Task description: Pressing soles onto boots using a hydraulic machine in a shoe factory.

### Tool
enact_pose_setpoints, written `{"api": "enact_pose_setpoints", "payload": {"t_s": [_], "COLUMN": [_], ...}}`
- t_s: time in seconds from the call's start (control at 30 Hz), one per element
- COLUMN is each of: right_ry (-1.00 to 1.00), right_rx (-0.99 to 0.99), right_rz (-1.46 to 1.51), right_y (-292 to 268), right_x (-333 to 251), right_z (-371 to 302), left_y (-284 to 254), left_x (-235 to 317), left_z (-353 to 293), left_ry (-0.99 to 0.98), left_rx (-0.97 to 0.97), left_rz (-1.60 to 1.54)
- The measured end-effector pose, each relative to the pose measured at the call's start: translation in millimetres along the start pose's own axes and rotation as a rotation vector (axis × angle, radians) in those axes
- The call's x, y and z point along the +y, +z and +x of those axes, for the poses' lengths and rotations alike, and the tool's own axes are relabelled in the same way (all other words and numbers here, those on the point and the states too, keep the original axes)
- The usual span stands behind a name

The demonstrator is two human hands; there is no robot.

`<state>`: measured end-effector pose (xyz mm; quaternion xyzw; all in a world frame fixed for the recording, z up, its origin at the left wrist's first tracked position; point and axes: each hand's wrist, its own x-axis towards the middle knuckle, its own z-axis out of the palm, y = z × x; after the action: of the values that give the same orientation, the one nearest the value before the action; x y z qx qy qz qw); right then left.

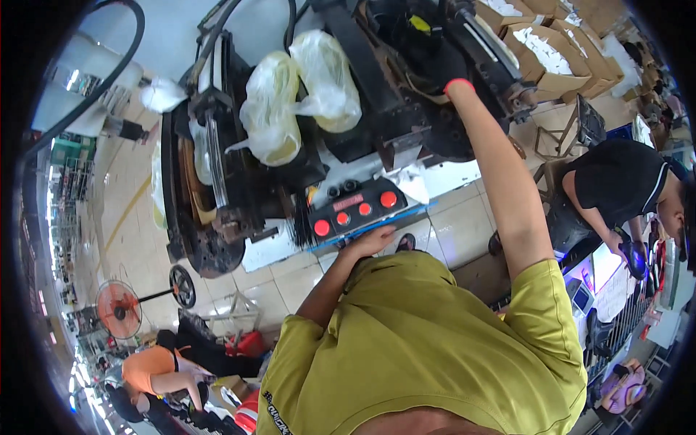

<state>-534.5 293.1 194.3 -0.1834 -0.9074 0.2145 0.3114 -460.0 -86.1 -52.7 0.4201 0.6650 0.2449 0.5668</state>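
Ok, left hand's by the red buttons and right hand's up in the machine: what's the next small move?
Probably draw the gloved right hand out of the black machine first. The left hand rests at the edge of the panel of red buttons, and the right one is up among the machine's parts.

A factory floor or industrial workshop, judging by the big black greasy metal press machine. On its front, a black control box with round red buttons. Behind the machine, stacked brown cardboard cartons. Left of it, an orange pedestal fan on pale tiled floor.
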Motion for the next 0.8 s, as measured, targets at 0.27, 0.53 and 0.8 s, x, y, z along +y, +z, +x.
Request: {"api": "enact_pose_setpoints", "payload": {"t_s": [0.27,0.53,0.8], "right_ry": [0.121,0.271,0.365], "right_rx": [0.117,0.062,0.210], "right_rz": [0.128,0.110,-0.053], "right_y": [-1,1,-22], "right_x": [-51,-47,-68], "right_z": [-13,-14,2], "left_y": [-6,-20,-11], "left_x": [117,114,66], "left_z": [-92,-81,-131], "left_ry": [0.147,-0.009,0.420], "left_rx": [0.715,0.456,0.223], "left_rz": [0.389,0.645,0.098]}}
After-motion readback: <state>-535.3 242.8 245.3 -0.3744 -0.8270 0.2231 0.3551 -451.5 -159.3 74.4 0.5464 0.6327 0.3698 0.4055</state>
